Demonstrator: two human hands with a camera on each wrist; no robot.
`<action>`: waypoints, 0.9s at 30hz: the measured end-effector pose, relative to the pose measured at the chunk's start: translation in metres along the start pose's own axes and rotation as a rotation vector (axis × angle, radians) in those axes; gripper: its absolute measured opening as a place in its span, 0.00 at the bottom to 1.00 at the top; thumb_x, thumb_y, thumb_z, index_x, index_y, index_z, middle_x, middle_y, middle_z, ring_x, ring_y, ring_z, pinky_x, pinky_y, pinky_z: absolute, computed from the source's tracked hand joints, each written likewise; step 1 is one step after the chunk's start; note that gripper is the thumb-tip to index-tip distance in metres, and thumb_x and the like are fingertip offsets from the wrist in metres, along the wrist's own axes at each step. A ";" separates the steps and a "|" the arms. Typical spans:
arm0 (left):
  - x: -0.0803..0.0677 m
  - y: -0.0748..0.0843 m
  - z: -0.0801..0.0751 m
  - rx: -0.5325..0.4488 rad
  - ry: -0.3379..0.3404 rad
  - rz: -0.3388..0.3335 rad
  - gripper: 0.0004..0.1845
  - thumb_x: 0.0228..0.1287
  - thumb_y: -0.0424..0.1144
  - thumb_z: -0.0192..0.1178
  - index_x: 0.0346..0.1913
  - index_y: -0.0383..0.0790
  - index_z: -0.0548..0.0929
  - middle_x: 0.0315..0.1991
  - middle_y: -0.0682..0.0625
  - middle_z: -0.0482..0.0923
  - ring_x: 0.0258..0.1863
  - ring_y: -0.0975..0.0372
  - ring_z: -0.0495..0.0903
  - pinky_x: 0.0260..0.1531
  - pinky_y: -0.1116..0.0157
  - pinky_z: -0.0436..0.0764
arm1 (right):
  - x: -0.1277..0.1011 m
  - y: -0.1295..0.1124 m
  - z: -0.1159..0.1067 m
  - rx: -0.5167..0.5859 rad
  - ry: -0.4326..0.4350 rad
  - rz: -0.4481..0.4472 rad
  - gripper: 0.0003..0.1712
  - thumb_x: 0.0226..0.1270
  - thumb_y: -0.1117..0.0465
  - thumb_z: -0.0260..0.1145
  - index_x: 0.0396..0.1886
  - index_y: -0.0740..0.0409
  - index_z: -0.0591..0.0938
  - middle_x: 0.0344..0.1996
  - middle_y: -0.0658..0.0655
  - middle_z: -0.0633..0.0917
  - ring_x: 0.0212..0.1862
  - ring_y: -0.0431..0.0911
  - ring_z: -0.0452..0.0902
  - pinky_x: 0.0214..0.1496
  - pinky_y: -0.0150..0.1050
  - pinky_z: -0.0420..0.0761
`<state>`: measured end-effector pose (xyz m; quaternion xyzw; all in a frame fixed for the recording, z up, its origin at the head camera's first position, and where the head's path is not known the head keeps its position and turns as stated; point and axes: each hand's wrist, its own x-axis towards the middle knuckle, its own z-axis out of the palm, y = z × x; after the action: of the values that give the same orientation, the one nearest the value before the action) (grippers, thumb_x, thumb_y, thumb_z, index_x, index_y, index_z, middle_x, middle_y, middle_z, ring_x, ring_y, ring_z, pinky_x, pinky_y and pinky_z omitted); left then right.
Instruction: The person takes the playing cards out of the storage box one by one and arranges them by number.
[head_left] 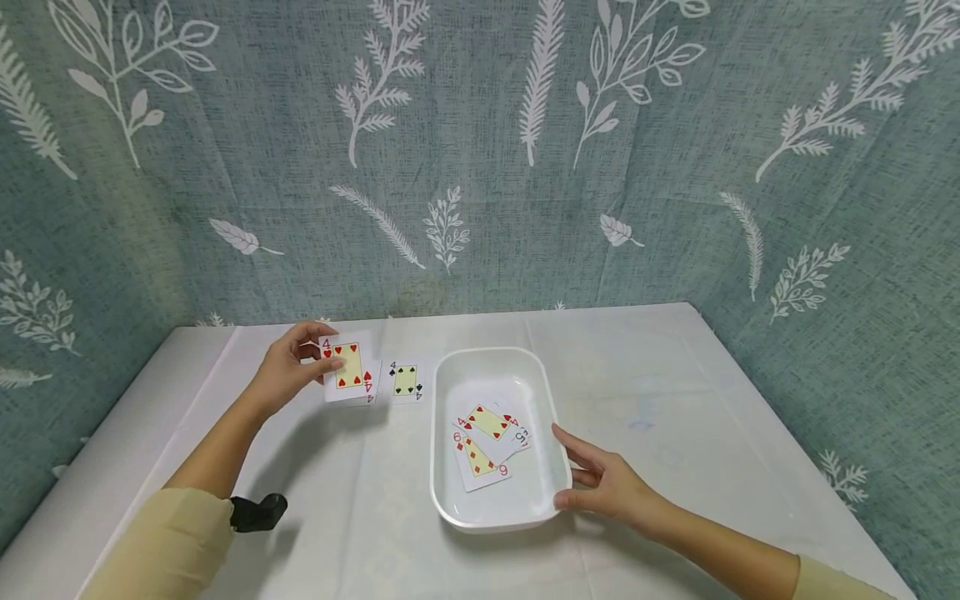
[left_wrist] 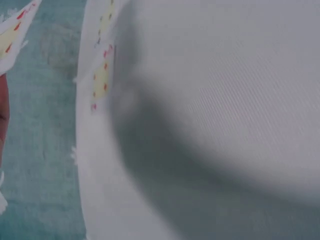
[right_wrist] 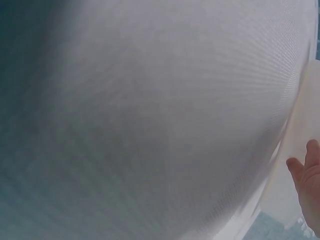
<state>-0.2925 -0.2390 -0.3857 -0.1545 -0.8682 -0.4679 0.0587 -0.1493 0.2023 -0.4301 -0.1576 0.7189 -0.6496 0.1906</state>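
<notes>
At the far left of the table, thin, light, slippery four of hearts pinched by its edge in left hand; right hand, fingers relaxed, touching tray, probably light and stiff.

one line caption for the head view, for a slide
Left hand holds a four of hearts while the right hand steadies a white tray of cards.

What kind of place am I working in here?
Probably a makeshift tabletop setup, not a real games room: a white-covered table, a leaf-print curtain hung close behind, playing cards in a white tray.
</notes>
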 end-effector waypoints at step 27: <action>-0.015 -0.036 -0.028 0.269 0.035 -0.114 0.23 0.66 0.35 0.58 0.63 0.38 0.71 0.46 0.36 0.73 0.40 0.51 0.75 0.26 0.70 0.74 | 0.000 0.002 -0.002 -0.002 -0.007 -0.001 0.54 0.53 0.62 0.73 0.74 0.63 0.50 0.69 0.74 0.55 0.62 0.63 0.69 0.51 0.37 0.79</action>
<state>-0.2910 -0.2836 -0.4024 -0.0876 -0.9292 -0.3527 0.0674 -0.1501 0.2047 -0.4314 -0.1604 0.7188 -0.6485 0.1924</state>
